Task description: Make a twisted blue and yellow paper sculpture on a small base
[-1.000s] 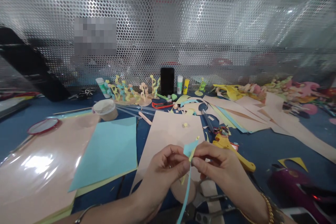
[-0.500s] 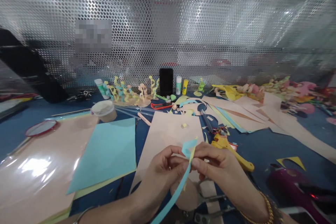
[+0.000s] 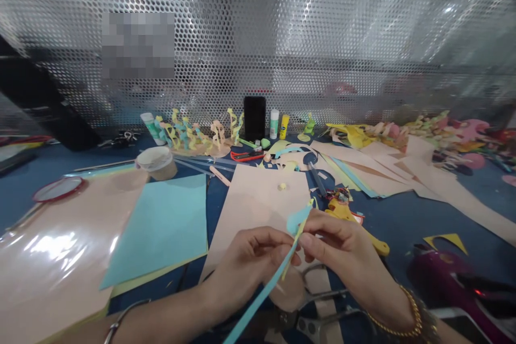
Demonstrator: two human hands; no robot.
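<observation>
A long light-blue paper strip (image 3: 258, 301) runs up from the bottom edge, with a thin yellow paper strip (image 3: 297, 237) lying along its upper part. My right hand (image 3: 342, 244) is closed in a pinch on the strips near their upper end. Closed on the blue strip just below that, my left hand (image 3: 253, 266) touches or nearly touches the right fingertips. A wider bit of blue paper (image 3: 296, 219) sticks out above the fingers. Under the hands lie a round peach paper piece (image 3: 288, 293) and scissors (image 3: 312, 323), partly hidden.
A peach sheet (image 3: 258, 199) lies beneath the hands, a blue sheet (image 3: 161, 231) to the left. Yellow-handled pliers (image 3: 377, 245) and a purple tool (image 3: 435, 279) are on the right. Behind stand glue sticks (image 3: 274, 124), a phone (image 3: 255, 118) and curled paper shapes (image 3: 185, 131).
Both hands have shifted slightly right. The blue strip now runs straighter, and the blue bit at the top has tilted toward the right hand. The left fingers sit lower on the strip.
</observation>
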